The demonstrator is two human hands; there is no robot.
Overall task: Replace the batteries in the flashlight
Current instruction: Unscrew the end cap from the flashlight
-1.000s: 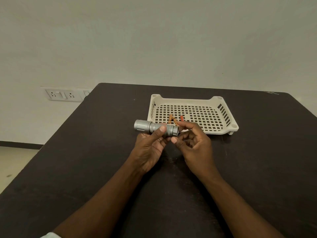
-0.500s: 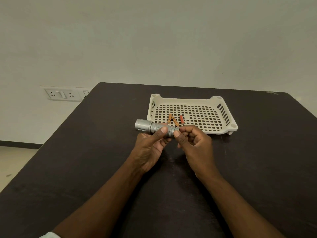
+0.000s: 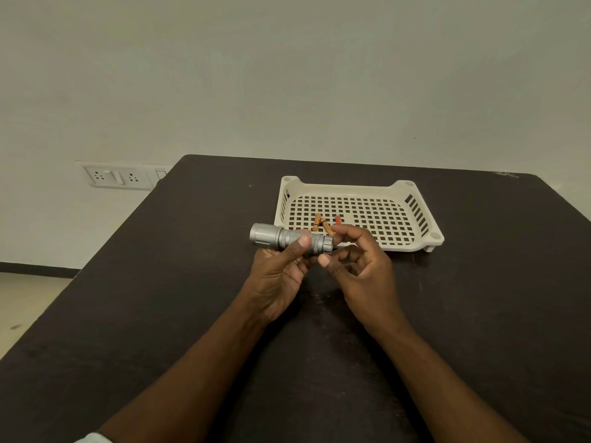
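Dim, even indoor light, soft shadows, sharp focus, slight wide-angle bending.

A dark table (image 3: 160, 314) carries a cream perforated tray (image 3: 412, 243) near its far edge.
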